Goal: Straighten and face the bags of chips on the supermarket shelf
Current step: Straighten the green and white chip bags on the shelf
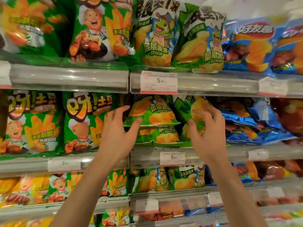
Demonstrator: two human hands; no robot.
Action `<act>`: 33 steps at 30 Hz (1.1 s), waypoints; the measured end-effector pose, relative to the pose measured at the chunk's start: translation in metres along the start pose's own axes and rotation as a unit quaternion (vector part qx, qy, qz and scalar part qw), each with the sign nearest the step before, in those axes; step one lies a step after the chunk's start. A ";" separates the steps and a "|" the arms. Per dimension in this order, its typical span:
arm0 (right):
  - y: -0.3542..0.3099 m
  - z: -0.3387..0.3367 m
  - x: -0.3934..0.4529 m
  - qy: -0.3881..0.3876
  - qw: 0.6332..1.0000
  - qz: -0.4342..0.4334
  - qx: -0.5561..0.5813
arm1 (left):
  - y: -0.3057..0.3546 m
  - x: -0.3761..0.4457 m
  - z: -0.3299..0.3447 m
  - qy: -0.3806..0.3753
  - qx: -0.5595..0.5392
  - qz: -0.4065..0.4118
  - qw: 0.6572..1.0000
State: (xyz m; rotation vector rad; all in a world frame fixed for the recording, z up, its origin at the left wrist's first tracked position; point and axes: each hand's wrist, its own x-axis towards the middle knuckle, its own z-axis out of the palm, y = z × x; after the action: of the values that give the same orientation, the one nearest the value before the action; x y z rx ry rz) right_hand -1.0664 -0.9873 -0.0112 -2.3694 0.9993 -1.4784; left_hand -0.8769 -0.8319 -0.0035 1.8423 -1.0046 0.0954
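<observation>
Two bare hands reach up to the middle shelf (147, 154) of a supermarket snack aisle, where glossy green bags of wavy chips lie tumbled instead of standing. The left hand (117, 128) spreads its fingers (136, 122) wide against the lower left corner of the top green chip bag (152, 112), which lies tipped forward on a second green chip bag (158, 135) lying flat beneath it; the thumb lies along the bag's bottom edge and the other fingers reach up past its left side, with no closed grip to be seen. The right hand (207, 128) cups a tilted green chip bag (191, 110) just to the right, fingers curved round its front and thumb pressed to its lower part. To the left on the same shelf stand upright green bags printed with a cartoon chef (85, 122); to the right sprawl crumpled blue foil bags (255, 126). A white price tag reading 5.90 (172, 158) sits in the clear plastic rail below the hands. On the shelf above, two green bags with a cartoon turtle (155, 36) stand facing out.
</observation>
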 end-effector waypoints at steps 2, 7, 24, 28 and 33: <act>0.010 0.009 0.019 -0.004 0.999 0.005 -0.034 | 0.005 0.008 0.003 -0.028 0.014 -0.007 0.999; 0.036 0.026 0.039 -0.077 0.995 0.049 -0.042 | 0.004 0.035 0.011 -0.079 0.031 -0.073 0.994; 0.035 0.037 0.045 0.007 0.992 0.085 -0.092 | -0.002 0.040 0.011 -0.074 -0.153 -0.103 0.980; 0.031 0.030 0.042 -0.007 0.995 0.079 -0.062 | -0.005 0.028 0.006 -0.055 -0.163 -0.081 0.982; 0.028 0.027 0.042 -0.030 0.994 0.057 -0.091 | -0.005 0.005 0.001 -0.032 -0.166 -0.048 0.984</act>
State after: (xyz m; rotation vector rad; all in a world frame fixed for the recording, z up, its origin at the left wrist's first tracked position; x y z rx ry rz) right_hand -1.0448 -1.0400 -0.0071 -2.4150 1.2805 -1.3198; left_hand -0.8707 -0.8343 -0.0052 1.5920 -0.9123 -0.1822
